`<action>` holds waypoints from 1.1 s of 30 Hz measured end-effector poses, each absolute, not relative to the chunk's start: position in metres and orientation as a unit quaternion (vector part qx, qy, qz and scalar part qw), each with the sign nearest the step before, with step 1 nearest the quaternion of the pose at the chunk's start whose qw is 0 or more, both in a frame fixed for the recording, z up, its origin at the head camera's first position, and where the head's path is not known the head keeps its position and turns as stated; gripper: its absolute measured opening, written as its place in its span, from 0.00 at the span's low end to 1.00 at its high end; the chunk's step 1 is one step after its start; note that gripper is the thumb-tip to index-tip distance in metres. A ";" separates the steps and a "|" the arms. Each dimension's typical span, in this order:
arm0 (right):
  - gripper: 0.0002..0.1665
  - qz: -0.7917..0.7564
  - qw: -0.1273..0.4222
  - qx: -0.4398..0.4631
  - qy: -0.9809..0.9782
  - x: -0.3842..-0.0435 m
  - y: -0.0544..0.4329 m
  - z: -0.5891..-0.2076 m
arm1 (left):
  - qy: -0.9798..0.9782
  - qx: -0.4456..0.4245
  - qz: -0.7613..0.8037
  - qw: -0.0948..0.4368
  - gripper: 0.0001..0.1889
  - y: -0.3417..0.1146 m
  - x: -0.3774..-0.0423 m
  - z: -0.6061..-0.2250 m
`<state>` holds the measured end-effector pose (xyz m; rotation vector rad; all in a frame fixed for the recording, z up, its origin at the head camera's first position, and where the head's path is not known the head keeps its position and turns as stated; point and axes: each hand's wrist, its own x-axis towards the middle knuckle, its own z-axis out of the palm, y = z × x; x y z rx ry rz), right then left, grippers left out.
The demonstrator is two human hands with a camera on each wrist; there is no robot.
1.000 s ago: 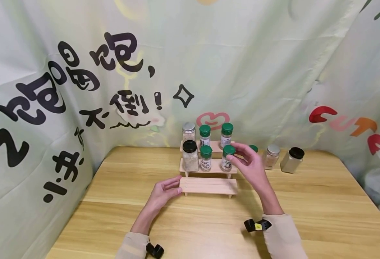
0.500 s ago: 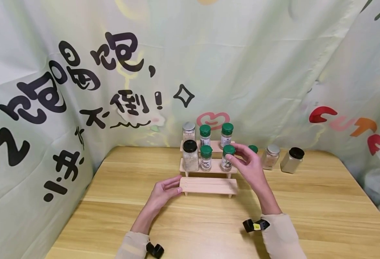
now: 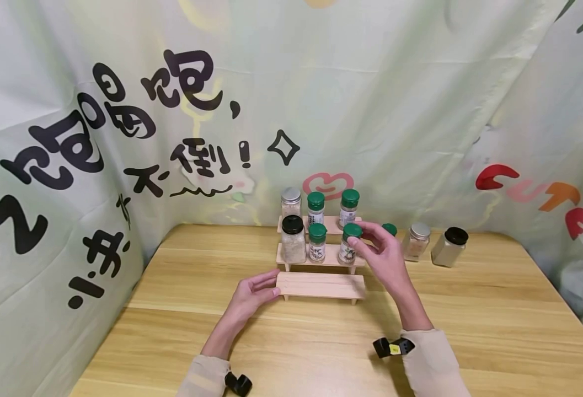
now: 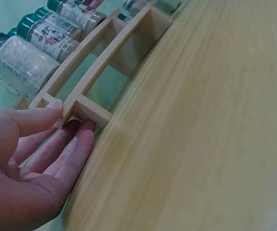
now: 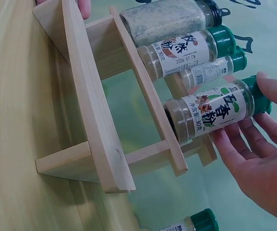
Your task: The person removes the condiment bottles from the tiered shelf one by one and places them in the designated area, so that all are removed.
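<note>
A stepped wooden spice rack (image 3: 321, 285) stands on the table. With thumb and fingers, my left hand (image 3: 248, 298) grips the left end of its lowest step; the left wrist view shows the thumb (image 4: 39, 119) against the board's end. On the middle step's right end a green-lidded spice jar (image 5: 217, 111) stands upright. My right hand (image 3: 386, 255) holds that jar near its lid, thumb on the green cap and fingers behind. Beside it on the same step are another green-lidded jar (image 3: 317, 242) and a black-lidded jar (image 3: 293, 240).
On the top step are a silver-lidded jar (image 3: 291, 203) and two green-lidded jars (image 3: 349, 208). Right of the rack, a silver-lidded jar (image 3: 417, 242), a black-lidded jar (image 3: 449, 247) and a partly hidden green-lidded jar (image 3: 389, 228) stand on the table (image 3: 495, 331). A printed curtain hangs behind.
Both hands keep their places on the rack and the jar. The head view shifts very slightly; nothing else visibly moves.
</note>
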<state>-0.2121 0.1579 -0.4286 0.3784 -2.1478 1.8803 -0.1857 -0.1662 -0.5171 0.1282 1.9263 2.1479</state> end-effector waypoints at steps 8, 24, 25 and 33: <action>0.24 0.644 0.130 0.135 -0.742 -0.208 0.158 -0.423 | 0.667 0.048 0.733 0.123 0.30 -0.166 -0.185 -0.517; 0.21 0.631 0.138 0.150 -0.749 -0.192 0.178 -0.413 | 0.673 0.051 0.728 0.122 0.29 -0.166 -0.184 -0.515; 0.21 0.630 0.139 0.151 -0.749 -0.192 0.179 -0.412 | 0.673 0.051 0.728 0.122 0.30 -0.166 -0.184 -0.515; 0.21 0.616 0.148 0.160 -0.757 -0.187 0.188 -0.413 | 0.668 0.050 0.732 0.125 0.30 -0.166 -0.185 -0.516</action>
